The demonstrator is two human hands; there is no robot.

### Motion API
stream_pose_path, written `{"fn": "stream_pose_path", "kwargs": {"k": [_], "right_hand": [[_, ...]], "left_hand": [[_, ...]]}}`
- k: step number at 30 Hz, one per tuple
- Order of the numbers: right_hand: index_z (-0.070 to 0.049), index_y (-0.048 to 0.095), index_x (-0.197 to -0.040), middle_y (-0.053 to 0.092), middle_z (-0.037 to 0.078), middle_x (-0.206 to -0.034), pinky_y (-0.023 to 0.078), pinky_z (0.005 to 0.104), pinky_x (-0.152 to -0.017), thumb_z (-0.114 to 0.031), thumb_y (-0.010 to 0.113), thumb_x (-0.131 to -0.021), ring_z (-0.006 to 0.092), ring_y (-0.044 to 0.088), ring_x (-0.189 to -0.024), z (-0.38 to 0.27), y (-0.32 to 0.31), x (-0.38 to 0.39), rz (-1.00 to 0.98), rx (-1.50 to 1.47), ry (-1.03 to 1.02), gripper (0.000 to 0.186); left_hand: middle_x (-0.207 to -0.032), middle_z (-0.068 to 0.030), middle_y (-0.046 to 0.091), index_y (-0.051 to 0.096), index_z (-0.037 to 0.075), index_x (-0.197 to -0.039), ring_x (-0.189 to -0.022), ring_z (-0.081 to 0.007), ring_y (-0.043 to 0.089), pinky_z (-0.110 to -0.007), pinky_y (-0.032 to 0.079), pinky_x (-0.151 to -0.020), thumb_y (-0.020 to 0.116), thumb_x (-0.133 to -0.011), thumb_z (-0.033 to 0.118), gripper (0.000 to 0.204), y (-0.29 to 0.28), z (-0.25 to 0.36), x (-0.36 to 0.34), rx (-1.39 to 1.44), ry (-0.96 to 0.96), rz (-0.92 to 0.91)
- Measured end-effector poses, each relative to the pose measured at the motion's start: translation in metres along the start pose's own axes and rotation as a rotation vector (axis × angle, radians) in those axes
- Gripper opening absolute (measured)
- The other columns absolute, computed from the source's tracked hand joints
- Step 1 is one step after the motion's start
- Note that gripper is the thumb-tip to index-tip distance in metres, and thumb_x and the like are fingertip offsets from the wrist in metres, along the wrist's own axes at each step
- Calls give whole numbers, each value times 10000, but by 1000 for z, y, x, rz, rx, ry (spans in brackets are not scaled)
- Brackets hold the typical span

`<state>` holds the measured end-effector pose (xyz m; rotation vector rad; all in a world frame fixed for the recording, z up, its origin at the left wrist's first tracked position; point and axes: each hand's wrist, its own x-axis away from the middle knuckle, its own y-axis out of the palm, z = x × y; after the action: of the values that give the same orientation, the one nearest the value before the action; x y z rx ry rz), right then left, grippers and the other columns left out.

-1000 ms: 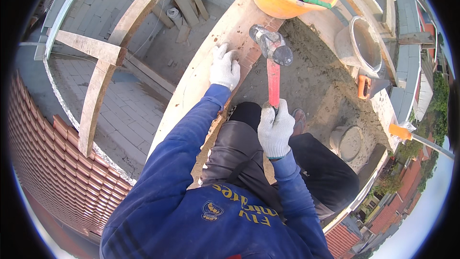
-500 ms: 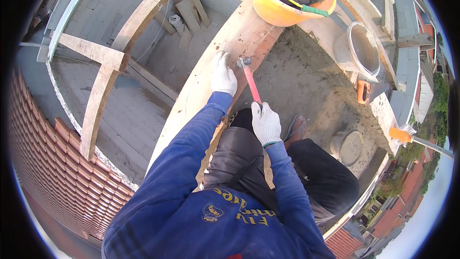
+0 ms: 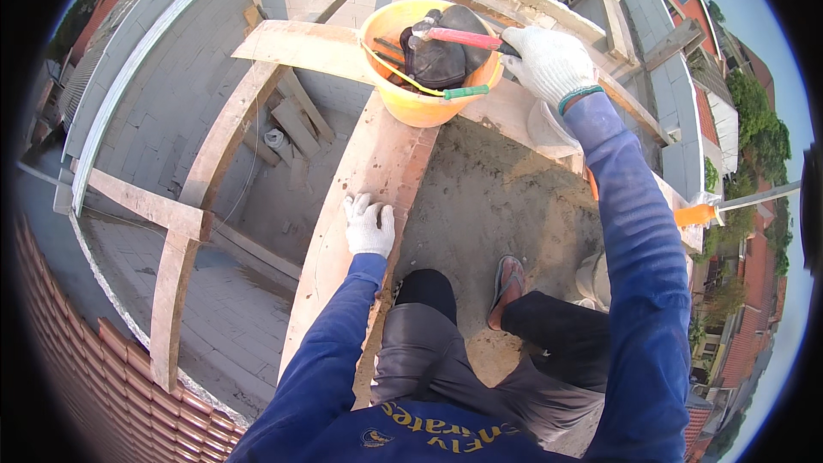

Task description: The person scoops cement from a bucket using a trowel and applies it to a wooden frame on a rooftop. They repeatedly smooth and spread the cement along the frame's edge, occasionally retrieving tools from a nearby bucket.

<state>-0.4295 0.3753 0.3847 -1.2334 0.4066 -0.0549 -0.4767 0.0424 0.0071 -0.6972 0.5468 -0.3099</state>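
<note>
In a white knit glove, my right hand grips the dark end of a hammer's handle. The hammer has a red shaft and metal head, held over a yellow bucket with a green-gripped carrying handle. Dark, rounded items and some thin tools fill the bucket. My left hand, gloved too, lies on a pale wooden board with its fingers slightly apart and nothing visible in it. That board runs up to the bucket's base.
A grey pail is partly hidden behind my right arm. Another round container stands below it. An orange-handled tool lies at the right edge. Curved wooden beams span a deep walled opening on the left, beside a tiled roof.
My right hand has lifted the hammer off the board and carried it up and right to the bucket. The left hand remains on the board. The view has shifted.
</note>
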Motion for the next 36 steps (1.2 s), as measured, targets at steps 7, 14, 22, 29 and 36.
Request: {"fn": "stream_pose_path", "kwargs": {"k": [7, 14, 22, 29, 36], "right_hand": [[-246, 785, -1213, 802, 58, -1063, 587, 521, -900, -310, 841, -902, 305, 771, -1080, -25, 75, -95, -407, 287, -397, 322], [-112, 780, -1132, 777, 109, -1032, 586, 471, -836, -347, 811, -948, 292, 730, -935, 6, 12, -19, 111, -294, 78, 300], [-65, 673, -1396, 752, 165, -1248, 582, 417, -1015, -348, 707, -1055, 314, 745, -1173, 52, -176, 387, -77, -277, 676, 444], [-43, 720, -1363, 787, 197, -1193, 574, 430, -977, -362, 594, -1083, 319, 758, -1149, -70, -258, 704, -427, -222, 1516, 443], [-93, 744, -1307, 767, 179, -1078, 567, 472, -967, -419, 668, -1036, 354, 745, -1089, -73, -150, 780, -609, -233, 1485, 431]], "left_hand": [[-1396, -161, 706, 823, 66, -1045, -1453, -518, 523, -539, 477, -1182, 737, -1008, 250, 207, -1, 2, 3, -6, -15, -52], [-1313, -149, 723, 812, 49, -990, -1407, -505, 543, -548, 462, -1192, 742, -993, 232, 196, 6, 3, 6, -15, 20, -24], [-1373, -176, 729, 830, -8, -1100, -1454, -453, 524, -526, 387, -1267, 654, -1060, 286, 345, 7, -20, -10, -161, 49, -68], [-1414, -167, 733, 800, -23, -1228, -1433, -413, 556, -461, 442, -1223, 552, -1116, 382, 488, 19, -35, -12, -276, 115, -156], [-1344, -195, 760, 783, -7, -1279, -1219, -376, 718, -451, 552, -1082, 542, -1120, 414, 510, 27, -37, -10, -342, 142, -133]]}}
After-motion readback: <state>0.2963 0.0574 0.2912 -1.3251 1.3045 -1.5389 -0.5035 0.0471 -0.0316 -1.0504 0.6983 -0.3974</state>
